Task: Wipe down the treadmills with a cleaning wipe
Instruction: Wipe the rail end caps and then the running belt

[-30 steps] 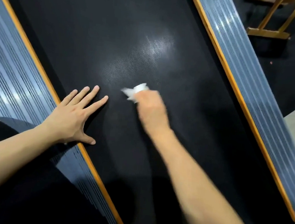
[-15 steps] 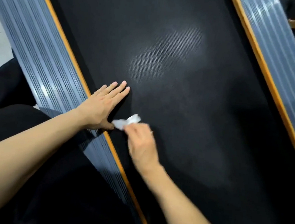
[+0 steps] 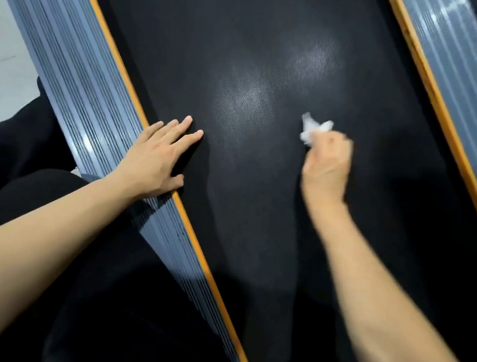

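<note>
From the head camera, we see our right hand (image 3: 327,162) clenched around a crumpled white cleaning wipe (image 3: 312,128), pressed to the black treadmill belt (image 3: 271,53) right of its middle; motion blur leaves the exact finger hold unclear. Our left hand (image 3: 158,159) lies flat, fingers straight and spread, across the orange-edged left side rail (image 3: 99,105) and onto the belt. The right side rail (image 3: 457,70) runs along the far edge.

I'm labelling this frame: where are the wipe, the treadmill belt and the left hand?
wipe (image 3: 312,128), head view, white crumpled middle.
treadmill belt (image 3: 243,51), head view, bare black surface.
left hand (image 3: 158,159), head view, back of hand.
</note>
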The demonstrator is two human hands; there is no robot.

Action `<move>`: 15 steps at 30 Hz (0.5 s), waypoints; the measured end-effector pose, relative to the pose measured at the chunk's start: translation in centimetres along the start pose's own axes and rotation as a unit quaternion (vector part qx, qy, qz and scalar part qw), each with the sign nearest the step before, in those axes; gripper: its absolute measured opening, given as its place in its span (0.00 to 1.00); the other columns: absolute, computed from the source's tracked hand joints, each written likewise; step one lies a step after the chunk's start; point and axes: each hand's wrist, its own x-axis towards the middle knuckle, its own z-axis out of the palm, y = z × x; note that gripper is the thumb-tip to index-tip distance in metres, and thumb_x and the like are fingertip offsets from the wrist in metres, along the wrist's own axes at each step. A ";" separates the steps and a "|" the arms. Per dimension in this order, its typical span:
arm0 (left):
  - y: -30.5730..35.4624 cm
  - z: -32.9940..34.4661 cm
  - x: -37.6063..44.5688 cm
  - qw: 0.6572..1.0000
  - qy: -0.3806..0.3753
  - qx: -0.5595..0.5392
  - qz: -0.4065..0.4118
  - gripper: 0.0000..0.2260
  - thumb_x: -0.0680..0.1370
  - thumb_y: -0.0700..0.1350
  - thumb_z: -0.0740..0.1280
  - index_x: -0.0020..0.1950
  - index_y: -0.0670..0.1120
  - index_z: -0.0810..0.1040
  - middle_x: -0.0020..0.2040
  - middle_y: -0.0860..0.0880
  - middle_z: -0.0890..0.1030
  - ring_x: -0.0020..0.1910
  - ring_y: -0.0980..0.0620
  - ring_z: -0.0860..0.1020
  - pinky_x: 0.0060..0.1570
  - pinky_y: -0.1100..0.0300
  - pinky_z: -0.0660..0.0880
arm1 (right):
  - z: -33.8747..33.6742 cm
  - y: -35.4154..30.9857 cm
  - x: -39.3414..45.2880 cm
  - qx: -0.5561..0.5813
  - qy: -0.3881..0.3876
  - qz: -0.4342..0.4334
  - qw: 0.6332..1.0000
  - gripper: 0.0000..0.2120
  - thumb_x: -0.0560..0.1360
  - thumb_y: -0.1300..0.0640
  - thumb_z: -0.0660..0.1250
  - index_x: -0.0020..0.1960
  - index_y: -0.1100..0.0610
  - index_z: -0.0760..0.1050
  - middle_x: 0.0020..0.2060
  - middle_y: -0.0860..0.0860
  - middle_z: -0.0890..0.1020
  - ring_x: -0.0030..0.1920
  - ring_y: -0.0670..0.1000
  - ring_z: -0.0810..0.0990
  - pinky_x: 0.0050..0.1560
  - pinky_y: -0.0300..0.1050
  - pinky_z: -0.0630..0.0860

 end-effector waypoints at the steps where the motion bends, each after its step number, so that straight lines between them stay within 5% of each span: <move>1: -0.1 0.0 0.0 1.000 0.000 -0.002 -0.001 0.46 0.72 0.50 0.76 0.84 0.50 0.54 0.84 0.44 0.51 0.82 0.43 0.53 0.81 0.47 0.48 | 0.3 -3.2 -2.5 0.048 -0.017 -0.053 0.997 0.16 0.78 0.70 0.61 0.61 0.58 0.78 0.49 0.55 0.82 0.44 0.58 0.77 0.49 0.49 0.68; 3: -0.2 0.2 0.1 1.000 -0.002 -0.002 -0.006 0.46 0.73 0.51 0.76 0.84 0.49 0.52 0.84 0.45 0.51 0.82 0.44 0.53 0.81 0.48 0.47 | 0.0 -9.3 -8.2 0.141 -0.099 -0.132 0.976 0.15 0.82 0.66 0.61 0.66 0.57 0.78 0.55 0.51 0.82 0.48 0.54 0.77 0.53 0.48 0.73; 6: -0.4 0.6 0.1 1.000 0.002 -0.002 -0.013 0.46 0.74 0.51 0.75 0.84 0.47 0.51 0.84 0.47 0.50 0.83 0.46 0.53 0.81 0.50 0.46 | -0.8 -13.1 -13.2 0.192 -0.193 -0.195 0.942 0.12 0.83 0.65 0.59 0.59 0.63 0.80 0.50 0.55 0.81 0.46 0.57 0.76 0.49 0.53 0.75; 10: -0.5 0.7 0.1 1.000 0.008 -0.005 -0.008 0.45 0.74 0.51 0.75 0.84 0.48 0.52 0.84 0.48 0.50 0.83 0.46 0.53 0.80 0.51 0.46 | 0.0 -8.9 -7.4 0.135 -0.173 -0.305 0.927 0.09 0.84 0.60 0.62 0.53 0.58 0.81 0.45 0.55 0.80 0.43 0.58 0.76 0.45 0.55 0.74; 15: -0.4 0.9 0.1 1.000 0.022 -0.011 -0.013 0.45 0.72 0.50 0.76 0.83 0.47 0.55 0.84 0.47 0.53 0.82 0.45 0.55 0.80 0.49 0.50 | 2.8 4.5 7.1 -0.063 -0.073 -0.122 0.988 0.12 0.81 0.60 0.57 0.55 0.53 0.79 0.45 0.56 0.79 0.45 0.61 0.76 0.47 0.57 0.70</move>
